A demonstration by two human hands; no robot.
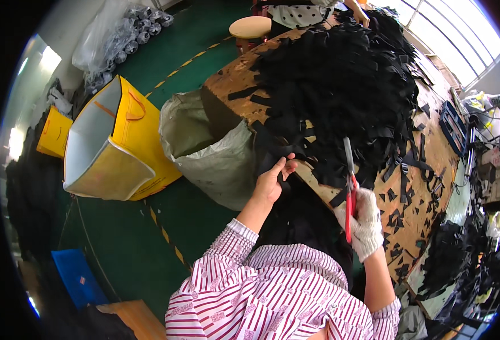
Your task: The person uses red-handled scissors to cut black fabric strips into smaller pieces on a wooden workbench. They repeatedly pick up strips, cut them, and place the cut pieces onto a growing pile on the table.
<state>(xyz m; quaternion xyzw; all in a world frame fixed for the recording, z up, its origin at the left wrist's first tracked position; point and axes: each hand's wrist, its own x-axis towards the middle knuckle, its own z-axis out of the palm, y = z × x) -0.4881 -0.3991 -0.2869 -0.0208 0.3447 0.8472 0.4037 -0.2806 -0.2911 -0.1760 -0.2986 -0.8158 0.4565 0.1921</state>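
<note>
My left hand [270, 182] is bare and closed in a pinch on a black fabric strip [266, 148] at the near left edge of the wooden table. In a white knitted glove, my right hand [367, 222] grips a pair of scissors [351, 195] by the red handles. Their metal blades point away from me over the black pieces; I cannot tell how far apart they are. Beyond both hands spreads a big heap of black fabric strips [335, 85]. Small black scraps [396, 218] lie scattered on the wood to the right.
Left of the table stands a pale woven sack [213, 173] with its mouth open, beside a large yellow bag [142, 133]. A round stool [250, 27] is at the far side. Another person's hand [361, 17] reaches the heap's far edge. A blue tray [452, 129] sits at the right.
</note>
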